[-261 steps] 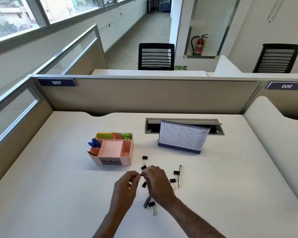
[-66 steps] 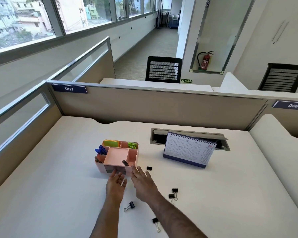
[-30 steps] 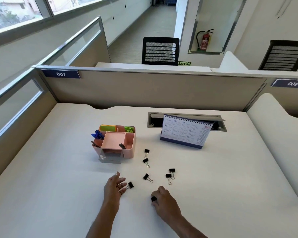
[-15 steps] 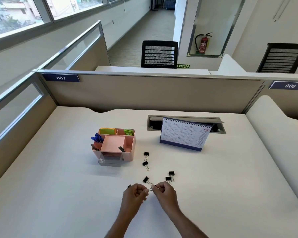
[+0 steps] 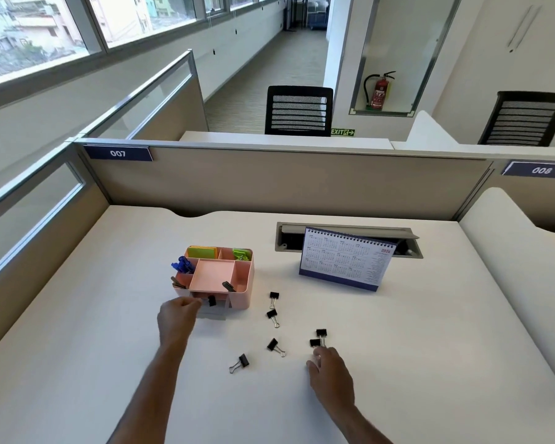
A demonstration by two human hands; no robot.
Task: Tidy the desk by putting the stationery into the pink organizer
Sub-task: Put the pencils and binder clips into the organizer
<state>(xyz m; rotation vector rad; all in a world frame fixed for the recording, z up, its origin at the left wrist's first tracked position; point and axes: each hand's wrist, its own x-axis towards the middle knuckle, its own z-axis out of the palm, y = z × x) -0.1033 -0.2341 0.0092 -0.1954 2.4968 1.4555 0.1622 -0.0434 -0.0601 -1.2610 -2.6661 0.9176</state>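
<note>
Left hand (image 5: 177,317) pinching binder clip (image 5: 211,300) at organizer (image 5: 242,294)

A dark blue plate (image 5: 118,153) on the left of the cubicle partition reads "007", and a matching plate (image 5: 539,170) on the right partition reads "008". Beyond the partition, a green sign (image 5: 343,132) low on the wall reads "EXIT" with an arrow pointing right. The desk calendar (image 5: 346,258) standing on the worktop shows a red year near its top right corner that looks like "2024"; its month grids are too small to read, as is the label on the red fire extinguisher (image 5: 379,92).
</note>
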